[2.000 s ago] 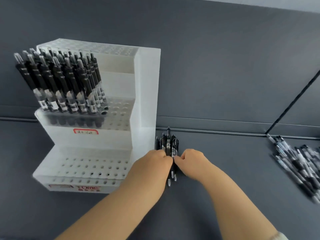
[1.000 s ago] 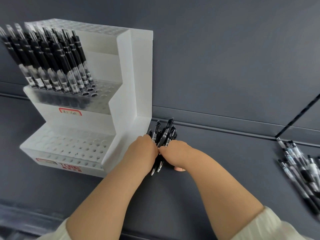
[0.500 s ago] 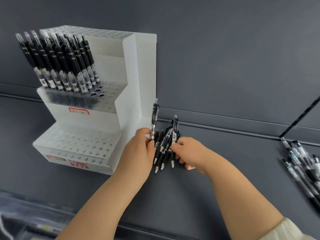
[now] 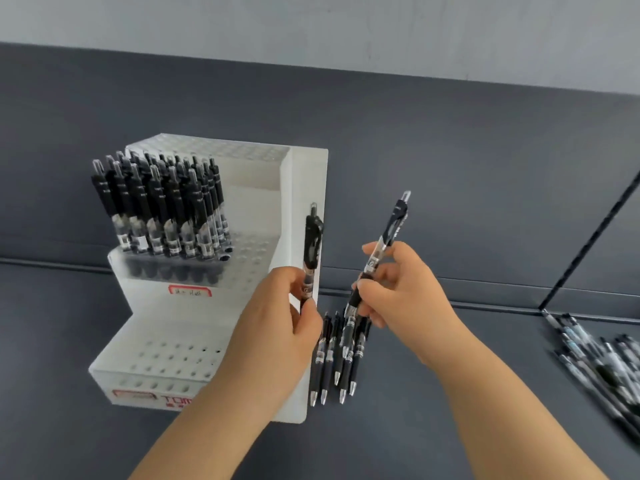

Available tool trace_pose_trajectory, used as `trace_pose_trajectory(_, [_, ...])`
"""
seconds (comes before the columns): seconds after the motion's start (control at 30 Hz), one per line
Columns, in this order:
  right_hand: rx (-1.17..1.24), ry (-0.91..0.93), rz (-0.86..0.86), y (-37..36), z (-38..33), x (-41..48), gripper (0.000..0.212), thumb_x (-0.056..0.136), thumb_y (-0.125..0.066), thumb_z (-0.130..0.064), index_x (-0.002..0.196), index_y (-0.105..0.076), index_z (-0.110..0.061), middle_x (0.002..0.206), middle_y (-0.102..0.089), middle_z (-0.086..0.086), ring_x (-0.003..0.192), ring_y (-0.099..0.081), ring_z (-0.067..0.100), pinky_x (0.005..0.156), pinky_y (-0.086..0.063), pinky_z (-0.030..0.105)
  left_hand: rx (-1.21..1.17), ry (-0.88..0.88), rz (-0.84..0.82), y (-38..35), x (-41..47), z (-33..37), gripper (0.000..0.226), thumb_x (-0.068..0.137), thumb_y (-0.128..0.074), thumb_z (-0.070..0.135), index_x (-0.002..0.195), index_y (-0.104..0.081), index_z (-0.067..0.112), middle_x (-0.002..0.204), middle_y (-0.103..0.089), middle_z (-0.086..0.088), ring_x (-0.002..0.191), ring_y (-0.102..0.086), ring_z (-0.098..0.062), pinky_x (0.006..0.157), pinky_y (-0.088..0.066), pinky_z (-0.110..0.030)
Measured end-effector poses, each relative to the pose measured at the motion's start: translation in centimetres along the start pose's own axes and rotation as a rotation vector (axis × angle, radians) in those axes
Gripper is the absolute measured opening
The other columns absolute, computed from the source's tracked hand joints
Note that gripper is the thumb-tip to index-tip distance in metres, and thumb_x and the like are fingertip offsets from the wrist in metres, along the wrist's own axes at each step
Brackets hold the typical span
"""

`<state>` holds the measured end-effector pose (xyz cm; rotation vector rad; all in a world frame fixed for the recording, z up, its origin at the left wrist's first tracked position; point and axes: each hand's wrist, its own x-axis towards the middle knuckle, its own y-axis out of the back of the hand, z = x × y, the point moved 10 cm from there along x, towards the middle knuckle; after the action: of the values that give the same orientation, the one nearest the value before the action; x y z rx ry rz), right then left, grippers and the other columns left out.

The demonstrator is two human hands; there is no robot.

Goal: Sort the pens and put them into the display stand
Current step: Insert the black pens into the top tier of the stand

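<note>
**Setting: dark grey bench, pale wall behind**

Work surface [image 4: 86, 445]: flat, matte, dark grey, fills the lower half of the head view. Back panel [image 4: 450, 140]: same dark grey, stands upright behind the surface. A thin dark line [image 4: 485, 304] runs left to right along the join, possibly a groove rather than a ridge; the view is too soft to tell. At far right a diagonal seam [image 4: 588, 244] crosses the panel and comes down to that line. Above the panel: plain pale grey wall [image 4: 311, 19]. Light is even and diffuse, shadows faint and soft-edged.
</note>
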<state>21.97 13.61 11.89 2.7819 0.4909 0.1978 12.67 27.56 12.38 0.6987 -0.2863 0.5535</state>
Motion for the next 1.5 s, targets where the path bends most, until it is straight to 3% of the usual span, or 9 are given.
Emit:
trace_pose_trajectory(0.07, [-0.009,0.037,0.038,-0.7,-1.9,0.0,0.029,0.088,-0.049,-0.006,0.108,-0.048,-0.027,0.084,-0.061,0.01,0.041,-0.053,0.005,0.047,-0.042,0.024,-0.006,-0.012,-0.033,1.6,0.5,-0.4,0.017,0.093,-0.049,0.026,0.109,-0.045,0.031,0.074,-0.045,0.01,0.062,-0.047,0.004,0.054,-0.037,-0.013])
trace_pose_trajectory(0.27, [-0.044,0.155,0.152,-3.1,-7.2,0.9,0.006,0.095,-0.046,-0.022,0.094,-0.052,-0.022,0.055,-0.062,0.001,0.044,-0.05,0.011,0.053,-0.042,0.03,-0.086,-0.042,-0.15,6.0,1.7,-1.5,0.007,0.093,-0.041,0.038,0.092,-0.043,0.044,0.078,-0.053,0.007,0.056,-0.047,0.005,0.053,-0.039,-0.01])
trace_pose_trajectory(0.37, [-0.143,0.243,0.207,-4.8,-10.2,1.4,0.007,0.094,-0.05,-0.028,0.095,-0.052,-0.021,0.059,-0.065,-0.002,0.043,-0.051,0.006,0.05,-0.044,0.019,-0.129,-0.045,-0.186,7.8,2.1,-2.8,0.01,0.093,-0.045,0.034,0.099,-0.047,0.041,0.081,-0.058,0.008,0.053,-0.048,0.004,0.049,-0.038,-0.011])
trace_pose_trajectory(0.5, [-0.242,0.292,0.264,-7.5,-12.5,2.9,0.011,0.094,-0.052,-0.03,0.097,-0.054,-0.02,0.071,-0.065,-0.004,0.047,-0.057,-0.001,0.046,-0.041,0.007,-0.204,-0.037,-0.208,9.7,2.5,-4.7,0.025,0.092,-0.051,0.027,0.093,-0.039,0.05,0.085,-0.059,0.018,0.077,-0.058,0.006,0.064,-0.046,-0.01])
trace_pose_trajectory(0.63, [-0.413,0.255,0.285,-9.8,-12.6,4.5,0.023,0.092,-0.056,-0.034,0.102,-0.06,-0.014,0.078,-0.066,-0.001,0.064,-0.063,0.01,0.064,-0.052,0.021,-0.197,-0.049,-0.242,11.2,2.8,-6.7,0.02,0.093,-0.047,0.028,0.092,-0.038,0.046,0.087,-0.058,0.027,0.084,-0.058,0.007,0.067,-0.049,-0.014])
trace_pose_trajectory(0.73, [-0.481,0.232,0.314,-10.7,-12.6,4.9,0.028,0.091,-0.057,-0.036,0.103,-0.061,-0.011,0.085,-0.069,0.005,0.076,-0.065,0.021,0.076,-0.054,0.033,-0.195,-0.061,-0.248,12.2,3.1,-7.9,0.009,0.092,-0.043,0.035,0.093,-0.039,0.043,0.089,-0.06,0.019,0.086,-0.061,0.0,0.072,-0.051,-0.023])
trace_pose_trajectory(0.9, [-0.55,0.197,0.343,-11.4,-12.4,5.3,0.024,0.093,-0.053,-0.031,0.101,-0.062,-0.01,0.08,-0.07,0.009,0.072,-0.067,0.023,0.074,-0.055,0.033,-0.164,-0.068,-0.26,13.3,3.0,-9.1,0.007,0.09,-0.037,0.044,0.093,-0.042,0.04,0.087,-0.061,0.014,0.078,-0.061,-0.004,0.066,-0.049,-0.023])
trace_pose_trajectory(1.1, [-0.607,0.192,0.36,-11.4,-12.6,5.6,0.024,0.094,-0.053,-0.029,0.097,-0.064,-0.008,0.075,-0.069,0.011,0.072,-0.067,0.024,0.074,-0.056,0.039,-0.147,-0.065,-0.276,13.9,3.2,-10.1,0.01,0.09,-0.042,0.04,0.097,-0.049,0.041,0.089,-0.059,0.021,0.081,-0.059,0.002,0.073,-0.05,-0.022])
trace_pose_trajectory(1.5, [-0.575,0.209,0.342,-10.5,-12.8,5.8,0.024,0.09,-0.056,-0.039,0.082,-0.061,-0.016,0.071,-0.069,0.005,0.064,-0.066,0.014,0.074,-0.056,0.035,-0.159,-0.109,-0.325,13.0,4.2,-8.2,0.006,0.09,-0.051,0.033,0.094,-0.047,0.034,0.081,-0.061,0.005,0.073,-0.06,-0.015,0.065,-0.052,-0.032])
